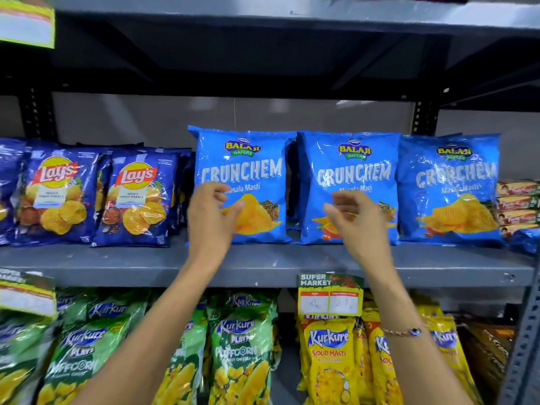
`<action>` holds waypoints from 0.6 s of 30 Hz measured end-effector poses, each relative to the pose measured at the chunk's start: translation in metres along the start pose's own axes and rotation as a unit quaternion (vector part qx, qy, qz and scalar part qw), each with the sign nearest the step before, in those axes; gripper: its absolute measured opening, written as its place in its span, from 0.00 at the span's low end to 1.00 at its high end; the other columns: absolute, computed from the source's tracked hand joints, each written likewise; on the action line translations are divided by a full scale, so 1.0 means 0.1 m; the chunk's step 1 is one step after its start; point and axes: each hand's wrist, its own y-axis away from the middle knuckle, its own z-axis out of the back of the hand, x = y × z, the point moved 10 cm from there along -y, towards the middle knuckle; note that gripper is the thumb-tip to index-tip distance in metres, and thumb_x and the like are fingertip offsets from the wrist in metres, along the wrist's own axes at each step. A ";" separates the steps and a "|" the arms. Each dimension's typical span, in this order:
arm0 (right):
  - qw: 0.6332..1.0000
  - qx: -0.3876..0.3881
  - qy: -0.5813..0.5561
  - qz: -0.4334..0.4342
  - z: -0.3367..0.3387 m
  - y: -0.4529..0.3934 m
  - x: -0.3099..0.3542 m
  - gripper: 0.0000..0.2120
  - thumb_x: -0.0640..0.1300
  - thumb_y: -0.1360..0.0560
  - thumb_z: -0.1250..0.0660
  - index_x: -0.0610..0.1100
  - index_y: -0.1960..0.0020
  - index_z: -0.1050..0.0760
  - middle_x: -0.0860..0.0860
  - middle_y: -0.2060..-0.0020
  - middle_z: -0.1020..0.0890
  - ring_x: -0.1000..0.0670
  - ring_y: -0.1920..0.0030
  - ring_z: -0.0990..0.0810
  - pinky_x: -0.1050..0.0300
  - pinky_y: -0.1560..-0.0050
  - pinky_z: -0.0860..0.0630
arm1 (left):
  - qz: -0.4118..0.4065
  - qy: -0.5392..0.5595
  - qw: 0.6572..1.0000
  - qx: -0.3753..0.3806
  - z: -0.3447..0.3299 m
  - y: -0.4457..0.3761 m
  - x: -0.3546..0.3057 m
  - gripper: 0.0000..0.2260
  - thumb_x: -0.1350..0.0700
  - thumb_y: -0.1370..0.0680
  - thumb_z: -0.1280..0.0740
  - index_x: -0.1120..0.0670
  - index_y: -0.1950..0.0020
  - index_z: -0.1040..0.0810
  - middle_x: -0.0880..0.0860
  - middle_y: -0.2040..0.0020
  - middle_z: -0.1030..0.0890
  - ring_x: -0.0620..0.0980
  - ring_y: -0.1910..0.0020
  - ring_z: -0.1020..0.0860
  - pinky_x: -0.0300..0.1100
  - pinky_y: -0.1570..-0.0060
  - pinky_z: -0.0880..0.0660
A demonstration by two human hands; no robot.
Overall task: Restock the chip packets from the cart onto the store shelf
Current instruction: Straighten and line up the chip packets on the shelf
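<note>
Three light-blue Crunchem chip packets stand upright in a row on the grey middle shelf (263, 264): a left packet (251, 159), a middle packet (355, 165) and a right packet (450, 185). My left hand (211, 217) hovers in front of the left packet's lower left part, fingers curled loosely and apart, holding nothing. My right hand (358, 220) hovers in front of the middle packet's lower half, fingers also apart and empty. Whether either hand touches a packet is unclear. The cart is out of view.
Dark-blue Lay's packets (137, 200) fill the shelf's left side. Small red-and-yellow packs (517, 200) are stacked at the far right. Below, green Kurkure Puffcorn bags (236, 346) and yellow Kurkure bags (330, 355) hang beside a price tag (330, 293). An upper shelf (292, 16) overhangs.
</note>
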 end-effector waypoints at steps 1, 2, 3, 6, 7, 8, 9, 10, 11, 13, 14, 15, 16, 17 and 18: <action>0.999 0.042 -0.004 0.001 -0.23 0.03 0.07 0.17 0.46 0.28 0.30 0.43 0.41 0.26 0.48 0.48 0.20 0.48 0.46 0.20 0.52 0.45 0.22 | 0.010 -0.016 0.999 -0.030 0.17 -0.03 0.11 0.18 0.55 0.29 0.27 0.60 0.43 0.27 0.57 0.49 0.25 0.51 0.52 0.27 0.45 0.51 0.26; 0.997 0.079 0.006 -0.001 -0.45 0.07 0.11 0.22 0.47 0.28 0.30 0.42 0.37 0.29 0.46 0.44 0.21 0.47 0.43 0.22 0.52 0.42 0.24 | 0.032 -0.033 0.999 -0.028 0.26 -0.05 0.25 0.21 0.54 0.29 0.27 0.60 0.42 0.29 0.59 0.46 0.26 0.53 0.49 0.27 0.48 0.48 0.26; 0.993 0.114 0.022 -0.009 -0.64 0.10 0.13 0.27 0.48 0.28 0.29 0.41 0.33 0.33 0.45 0.39 0.23 0.46 0.38 0.24 0.53 0.39 0.27 | 0.058 -0.040 0.998 -0.003 0.25 -0.08 0.40 0.25 0.51 0.30 0.26 0.61 0.40 0.30 0.59 0.43 0.27 0.55 0.46 0.26 0.51 0.45 0.26; 0.981 0.174 0.071 -0.040 -1.04 0.17 0.12 0.37 0.48 0.28 0.29 0.38 0.27 0.43 0.42 0.30 0.31 0.43 0.31 0.32 0.53 0.36 0.34 | 0.104 -0.064 0.986 0.117 0.04 -0.10 0.71 0.36 0.37 0.39 0.26 0.57 0.39 0.29 0.58 0.42 0.23 0.56 0.44 0.23 0.56 0.44 0.24; 0.980 0.176 0.079 -0.052 -1.10 0.18 0.10 0.38 0.48 0.28 0.30 0.37 0.27 0.45 0.41 0.29 0.33 0.42 0.30 0.32 0.52 0.35 0.34 | 0.103 -0.076 0.982 0.140 -0.02 -0.10 0.72 0.39 0.35 0.41 0.27 0.56 0.38 0.29 0.58 0.41 0.23 0.57 0.43 0.23 0.56 0.44 0.24; 0.978 0.175 0.087 -0.067 -1.13 0.18 0.07 0.38 0.48 0.28 0.30 0.38 0.26 0.46 0.41 0.29 0.33 0.42 0.30 0.33 0.51 0.35 0.34 | 0.099 -0.086 0.979 0.156 -0.04 -0.10 0.68 0.40 0.37 0.40 0.26 0.58 0.35 0.30 0.59 0.39 0.24 0.58 0.40 0.25 0.56 0.41 0.26; 0.977 0.173 0.096 -0.079 -1.15 0.18 0.04 0.39 0.49 0.28 0.30 0.38 0.26 0.46 0.41 0.29 0.33 0.42 0.30 0.33 0.50 0.35 0.33 | 0.094 -0.094 0.977 0.169 -0.06 -0.09 0.61 0.39 0.42 0.36 0.25 0.59 0.32 0.33 0.60 0.36 0.27 0.60 0.37 0.28 0.56 0.38 0.28; 0.976 0.170 0.106 -0.086 -1.16 0.18 0.02 0.38 0.49 0.28 0.30 0.39 0.26 0.46 0.41 0.30 0.32 0.42 0.31 0.32 0.50 0.36 0.32 | 0.096 -0.101 0.974 0.178 -0.06 -0.09 0.58 0.37 0.47 0.32 0.25 0.61 0.30 0.37 0.61 0.33 0.30 0.61 0.35 0.30 0.56 0.36 0.31; 0.975 0.166 0.115 -0.089 -1.17 0.18 0.01 0.38 0.49 0.28 0.30 0.39 0.27 0.45 0.41 0.31 0.31 0.41 0.32 0.31 0.49 0.37 0.31 | 0.098 -0.108 0.972 0.182 -0.09 -0.09 0.59 0.36 0.50 0.30 0.26 0.61 0.29 0.40 0.61 0.32 0.33 0.61 0.33 0.32 0.55 0.35 0.32; 0.975 0.162 0.122 -0.092 -1.17 0.19 0.00 0.36 0.49 0.28 0.30 0.39 0.28 0.44 0.41 0.33 0.29 0.41 0.34 0.29 0.48 0.39 0.30 | 0.117 -0.104 0.968 0.198 -0.14 -0.08 0.65 0.39 0.51 0.29 0.27 0.61 0.28 0.46 0.61 0.29 0.35 0.61 0.32 0.33 0.53 0.36 0.34; 0.975 0.162 0.124 -0.093 -1.17 0.20 0.01 0.35 0.49 0.28 0.30 0.40 0.28 0.43 0.41 0.34 0.28 0.41 0.35 0.28 0.48 0.40 0.29 | 0.126 -0.095 0.965 0.211 -0.17 -0.07 0.69 0.41 0.52 0.28 0.27 0.61 0.27 0.50 0.61 0.28 0.37 0.61 0.31 0.34 0.53 0.36 0.34; 0.974 0.163 0.124 -0.096 -1.18 0.21 0.01 0.35 0.49 0.28 0.30 0.40 0.28 0.43 0.40 0.35 0.27 0.41 0.37 0.27 0.47 0.42 0.28 | 0.130 -0.090 0.962 0.221 -0.20 -0.06 0.73 0.43 0.52 0.28 0.28 0.61 0.26 0.53 0.62 0.27 0.38 0.62 0.30 0.35 0.53 0.36 0.34; 0.973 0.166 0.125 -0.102 -1.18 0.23 0.01 0.34 0.49 0.28 0.30 0.40 0.29 0.42 0.40 0.36 0.26 0.40 0.38 0.26 0.47 0.43 0.28 | 0.137 -0.090 0.959 0.230 -0.21 -0.04 0.77 0.44 0.52 0.28 0.28 0.62 0.25 0.55 0.62 0.26 0.39 0.62 0.29 0.35 0.54 0.34 0.35; 0.972 0.168 0.124 -0.107 -1.18 0.24 0.00 0.34 0.49 0.28 0.30 0.40 0.29 0.42 0.40 0.38 0.25 0.40 0.40 0.25 0.46 0.43 0.27 | 0.135 -0.089 0.959 0.232 -0.22 -0.05 0.79 0.45 0.52 0.28 0.28 0.62 0.25 0.56 0.61 0.26 0.39 0.62 0.29 0.36 0.55 0.34 0.35; 0.972 0.166 0.125 -0.109 -1.18 0.25 -0.01 0.33 0.49 0.28 0.30 0.40 0.29 0.41 0.39 0.38 0.25 0.40 0.41 0.24 0.46 0.43 0.27 | 0.132 -0.090 0.960 0.230 -0.21 -0.05 0.80 0.44 0.53 0.28 0.27 0.61 0.25 0.55 0.61 0.26 0.38 0.62 0.29 0.35 0.55 0.34 0.35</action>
